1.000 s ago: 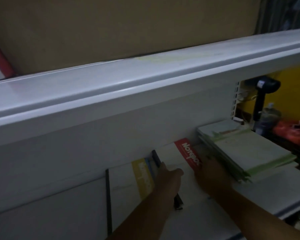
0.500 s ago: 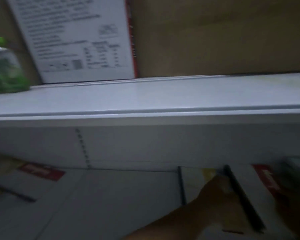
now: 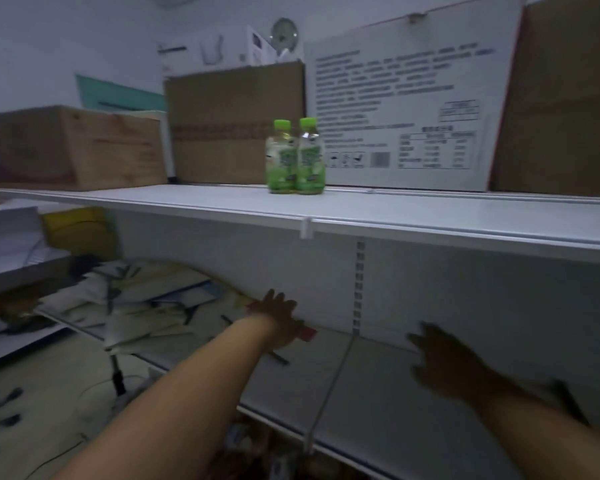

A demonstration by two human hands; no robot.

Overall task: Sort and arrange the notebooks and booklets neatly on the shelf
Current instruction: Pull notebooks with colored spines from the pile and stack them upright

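**Progress.** I judge the sorting to be incomplete. A loose pile of notebooks (image 3: 142, 306) lies overlapped and unsquared toward the left end of the lower shelf (image 3: 378, 410). No edges in it are aligned. Squaring this pile and placing it in order is left to do.

**Left hand** (image 3: 279, 318). The arm is extended, and the fingers are straight and spread, lying flat on a booklet (image 3: 307, 333). The booklet is near the back edge of the shelf, just left of the centre seam (image 3: 329, 386). Only its red tag shows, at the right of the palm. The rest is under the hand or blurred. I see no grip.

**Right hand** (image 3: 440, 360). The fingers are spread and hold nothing. The hand is above the panel to the right of the seam, near the back edge and apart from the booklet.
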